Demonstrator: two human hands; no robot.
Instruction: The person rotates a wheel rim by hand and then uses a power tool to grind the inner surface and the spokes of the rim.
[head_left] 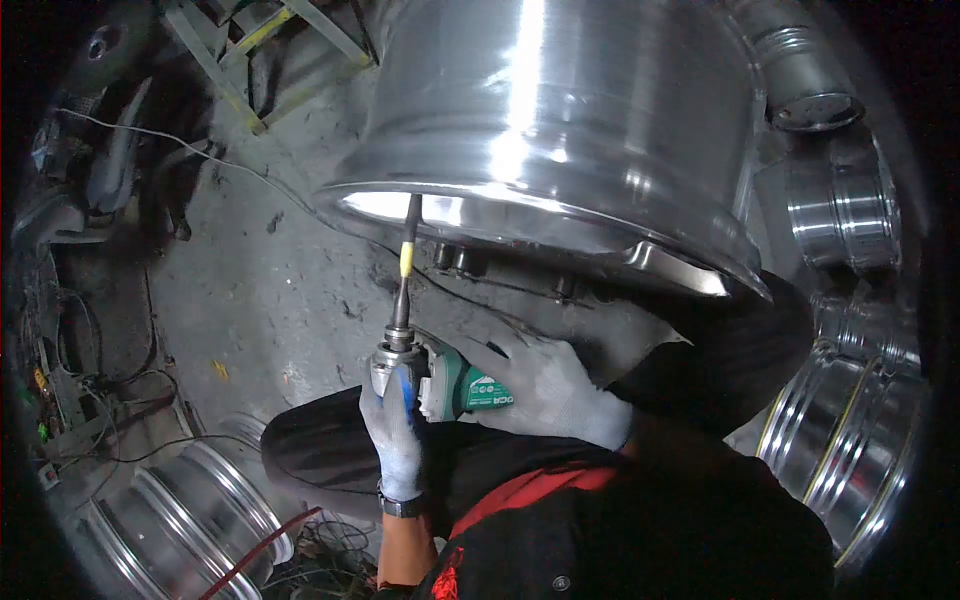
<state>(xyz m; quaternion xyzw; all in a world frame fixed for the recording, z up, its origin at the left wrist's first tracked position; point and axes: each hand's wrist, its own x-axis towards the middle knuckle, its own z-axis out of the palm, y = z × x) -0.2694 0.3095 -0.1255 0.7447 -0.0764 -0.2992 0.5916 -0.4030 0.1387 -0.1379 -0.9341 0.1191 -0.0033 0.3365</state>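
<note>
A green and grey power tool (472,388) lies across the person's lap, with a long thin shaft (405,260) pointing up from its metal head. Gloved in grey, my left hand (393,430) is wrapped round the tool's head near a blue part. My right hand (555,390), also gloved, grips the green body. The shaft has a yellow band, and its tip reaches the lower rim of a large shiny metal wheel (590,100). Whether the tip touches the metal cannot be made out.
Shiny wheel rims stand at the lower left (190,510) and along the right (845,430). A metal frame (235,70) is at the upper left. A cable (240,168) crosses the grey floor (250,300). Dark clutter lines the left edge.
</note>
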